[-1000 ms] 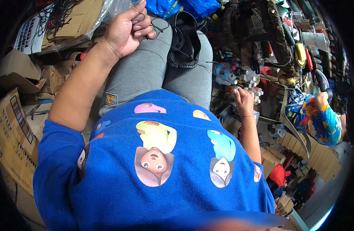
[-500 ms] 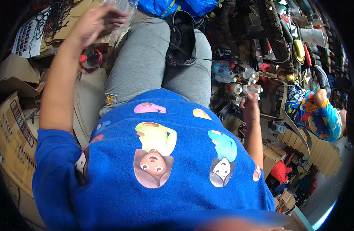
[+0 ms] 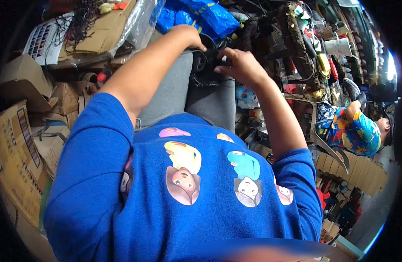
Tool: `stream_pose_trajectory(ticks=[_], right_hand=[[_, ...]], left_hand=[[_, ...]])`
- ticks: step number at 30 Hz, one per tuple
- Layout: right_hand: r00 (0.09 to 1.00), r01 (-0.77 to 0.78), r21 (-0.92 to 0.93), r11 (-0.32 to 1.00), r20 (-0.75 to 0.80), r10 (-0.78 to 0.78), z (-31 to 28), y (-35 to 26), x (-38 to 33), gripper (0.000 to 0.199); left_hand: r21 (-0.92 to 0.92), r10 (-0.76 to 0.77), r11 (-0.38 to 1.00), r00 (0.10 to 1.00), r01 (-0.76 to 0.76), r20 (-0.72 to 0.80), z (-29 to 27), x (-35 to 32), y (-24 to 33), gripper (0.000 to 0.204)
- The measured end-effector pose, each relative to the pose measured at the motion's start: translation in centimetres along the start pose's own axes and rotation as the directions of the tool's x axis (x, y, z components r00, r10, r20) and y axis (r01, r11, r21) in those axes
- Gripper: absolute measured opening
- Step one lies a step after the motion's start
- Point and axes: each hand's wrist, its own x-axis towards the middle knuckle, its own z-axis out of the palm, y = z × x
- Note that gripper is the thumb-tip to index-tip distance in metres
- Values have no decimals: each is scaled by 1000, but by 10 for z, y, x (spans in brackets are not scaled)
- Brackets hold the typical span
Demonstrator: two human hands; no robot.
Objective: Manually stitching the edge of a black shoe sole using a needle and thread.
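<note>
— Cluttered workshop all round, seen from above: boxes, cables and tools crowd every side, and a person in grey trousers (image 3: pixel 166 94) and a blue printed shirt (image 3: pixel 188 209) sits in the middle of it.

— What are the hands doing?

— Both meet over the knees, at the top middle of the view. The left hand (image 3: pixel 190 37) reaches across with its fingers curled down onto a black object (image 3: pixel 205 65) resting on the lap. The right hand (image 3: pixel 240 65) is at the object's other side, fingers bent, the tips pressing at its top edge.

— Is either hand really gripping it?

— Both touch it and are partly closed around it. How firm the grip is, I cannot tell; the left hand's fingers are mostly hidden behind the wrist.

— And the object itself?

— Dark, roundish, with what looks like a ribbed or coiled lower edge, lying on the right thigh between the two hands. Its kind is too dark to make out.

— What lies around them?

— Just beyond the hands is a blue plastic bag (image 3: pixel 201 17), and left of it a sheet of clear plastic (image 3: pixel 137 22) over flattened cardboard (image 3: pixel 96 30). Brown cardboard boxes (image 3: pixel 17 148) stack along the left. To the right a rack of black straps and tools (image 3: pixel 292 48) holds a yellow item (image 3: pixel 324 65). Farther right, well apart, another person in a bright patterned shirt (image 3: pixel 345 129) bends over.
</note>
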Motion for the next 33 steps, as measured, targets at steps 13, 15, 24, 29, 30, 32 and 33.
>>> stream_pose_trajectory(ticks=[13,15,24,29,30,32,33], right_hand=[[957,-280,731,622,160,242,57,-10,4,40],[965,-261,853,452,236,111,51,-17,7,41],[950,-292,683,670,124,287,64,-19,-5,41],[909,-353,546,760,9,416,43,-14,-46,35],[905,-360,548,755,8,426,45,-9,-50,35],[899,-408,583,703,121,421,50,-3,-53,34],[895,-424,536,730,128,427,46,-2,-54,36]], left_hand=[[-836,-150,423,883,-350,-445,5,-44,-90,41],[-845,-129,431,905,-316,-405,-3,-51,-91,50],[-812,-78,503,920,-297,-385,-5,-39,-85,50],[-263,104,960,995,-100,-1,-21,-5,-48,40],[-114,102,990,982,-85,157,-22,2,-38,41],[-24,87,996,993,-85,81,-13,1,-20,45],[-14,113,993,994,-113,-9,-10,-2,-13,44]])
